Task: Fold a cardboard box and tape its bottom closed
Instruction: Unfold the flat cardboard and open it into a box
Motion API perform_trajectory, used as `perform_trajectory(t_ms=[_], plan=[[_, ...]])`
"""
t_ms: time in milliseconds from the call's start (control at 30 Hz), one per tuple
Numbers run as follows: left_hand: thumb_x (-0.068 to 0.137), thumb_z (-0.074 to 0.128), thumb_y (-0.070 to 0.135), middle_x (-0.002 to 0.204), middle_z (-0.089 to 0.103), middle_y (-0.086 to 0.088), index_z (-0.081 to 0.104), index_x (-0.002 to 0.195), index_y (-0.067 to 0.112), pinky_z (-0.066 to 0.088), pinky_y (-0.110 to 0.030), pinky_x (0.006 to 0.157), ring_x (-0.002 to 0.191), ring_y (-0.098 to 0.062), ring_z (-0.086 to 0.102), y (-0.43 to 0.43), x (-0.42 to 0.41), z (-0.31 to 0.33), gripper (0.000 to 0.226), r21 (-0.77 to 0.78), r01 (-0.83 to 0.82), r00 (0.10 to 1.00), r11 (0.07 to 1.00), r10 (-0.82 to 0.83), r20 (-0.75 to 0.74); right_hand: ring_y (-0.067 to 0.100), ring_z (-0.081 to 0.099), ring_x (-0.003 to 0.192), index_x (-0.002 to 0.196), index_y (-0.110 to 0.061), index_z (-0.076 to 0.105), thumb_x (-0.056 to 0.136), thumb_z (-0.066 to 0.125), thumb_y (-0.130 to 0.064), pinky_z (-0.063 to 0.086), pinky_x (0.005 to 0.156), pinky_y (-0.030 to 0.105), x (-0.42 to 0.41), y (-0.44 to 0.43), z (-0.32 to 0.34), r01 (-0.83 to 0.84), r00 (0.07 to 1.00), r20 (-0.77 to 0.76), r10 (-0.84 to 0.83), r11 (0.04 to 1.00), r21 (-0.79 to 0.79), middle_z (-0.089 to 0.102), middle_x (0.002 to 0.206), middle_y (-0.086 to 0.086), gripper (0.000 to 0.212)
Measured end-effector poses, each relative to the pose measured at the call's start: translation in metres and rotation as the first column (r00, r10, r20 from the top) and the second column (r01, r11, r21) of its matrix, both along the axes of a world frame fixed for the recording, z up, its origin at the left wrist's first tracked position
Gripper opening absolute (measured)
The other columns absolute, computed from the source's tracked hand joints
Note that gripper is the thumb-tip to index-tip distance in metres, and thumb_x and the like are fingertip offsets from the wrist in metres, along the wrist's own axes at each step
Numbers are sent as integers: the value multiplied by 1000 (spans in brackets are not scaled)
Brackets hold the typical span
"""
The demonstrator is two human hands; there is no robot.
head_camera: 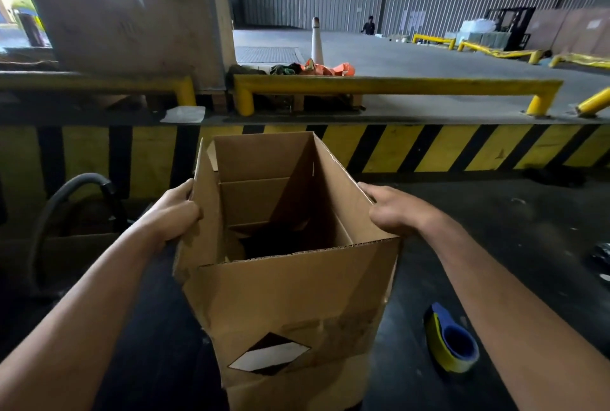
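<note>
A brown cardboard box (290, 291) stands opened into a square tube in front of me, open end facing up, with a black-and-white diamond label on its near wall. Inside, the lower flaps look partly folded and dark floor shows through a gap. My left hand (175, 212) grips the top edge of the left wall. My right hand (389, 209) grips the top edge of the right wall. A roll of tape (450, 341), yellow with a blue core, lies on the dark floor to the right of the box.
A yellow-and-black striped dock wall (429, 146) runs across ahead, topped by yellow guard rails (396, 85). A grey hose (66, 189) curves at the left. A large wooden crate (132, 14) stands far left, a person and a forklift far back.
</note>
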State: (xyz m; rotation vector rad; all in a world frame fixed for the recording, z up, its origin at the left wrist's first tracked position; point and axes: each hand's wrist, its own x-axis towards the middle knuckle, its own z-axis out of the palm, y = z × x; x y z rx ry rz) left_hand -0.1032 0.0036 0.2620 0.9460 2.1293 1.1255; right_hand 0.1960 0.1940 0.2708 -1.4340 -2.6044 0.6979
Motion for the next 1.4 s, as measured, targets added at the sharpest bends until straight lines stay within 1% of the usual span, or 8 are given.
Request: perform_trajectory(t_ms=[100, 267, 467, 633, 733, 833, 1167, 1400], plan=[[95, 51, -5, 101, 75, -11, 58, 129, 33, 62, -48, 77, 88, -32, 74, 5, 2, 3, 51, 8, 13, 1000, 1000, -14, 23, 26, 33, 144, 157, -34, 14, 104, 43, -23, 36, 107, 36, -4, 5, -5, 7, 1000, -17, -7, 1000, -10, 25, 162, 3, 61], [90, 66, -1, 110, 72, -11, 20, 160, 40, 50, -64, 101, 110, -42, 69, -3, 9, -5, 93, -69, 20, 994, 997, -13, 105, 26, 44, 137, 157, -37, 7, 105, 45, -32, 44, 95, 32, -9, 7, -19, 21, 996, -90, -24, 999, -39, 29, 161, 6, 64], [93, 50, -5, 122, 67, -6, 32, 158, 30, 61, -48, 85, 100, -30, 71, -14, 8, -7, 76, -10, -44, 999, 999, 44, 9, 5, 50, 70, 158, -34, 9, 105, 44, -20, 36, 53, 19, -2, 6, -18, 40, 992, -121, -36, 999, 27, 38, 155, 8, 65], [98, 54, 4, 109, 72, -6, 57, 138, 30, 61, -38, 73, 93, -27, 72, -13, 1, -7, 48, 30, -104, 992, 994, 102, 68, 19, 63, 97, 157, -35, 17, 104, 43, -18, 56, 76, 33, 10, -1, -12, 85, 989, -128, -72, 992, 95, 46, 149, 7, 61], [97, 58, 6, 115, 71, -5, 50, 145, 38, 62, -45, 81, 98, -28, 73, -10, 6, -8, 58, 8, -23, 994, 1000, 22, 107, 15, 60, 85, 156, -36, 20, 105, 43, -18, 53, 67, 29, 11, -5, -15, 129, 984, -139, -112, 984, 122, 52, 144, 9, 59], [95, 54, -5, 103, 73, -7, 52, 144, 34, 59, -33, 60, 86, -25, 74, -10, 10, -4, 62, 1, 18, 998, 1000, -18, 53, 14, 56, 80, 156, -36, 21, 104, 42, -18, 53, 67, 29, 13, -6, -17, 162, 978, -153, -143, 980, 118, 51, 145, 8, 59], [100, 45, -4, 100, 63, -3, 38, 152, 38, 58, -39, 67, 91, -30, 67, -15, 22, -1, 67, -48, 79, 997, 996, -80, -7, 31, 54, 122, 158, -33, 17, 100, 41, -11, 48, 77, 32, 3, -11, -18, 200, 980, -43, -196, 970, 141, 42, 152, 10, 66], [99, 45, -5, 95, 64, -3, 38, 154, 32, 57, -32, 56, 81, -27, 69, -17, 27, -2, 66, -35, 6, 1000, 999, -7, -21, 20, 64, 94, 156, -39, 18, 101, 41, -14, 45, 58, 25, 12, -13, -18, 117, 993, 6, -118, 985, 126, 49, 148, 8, 65]])
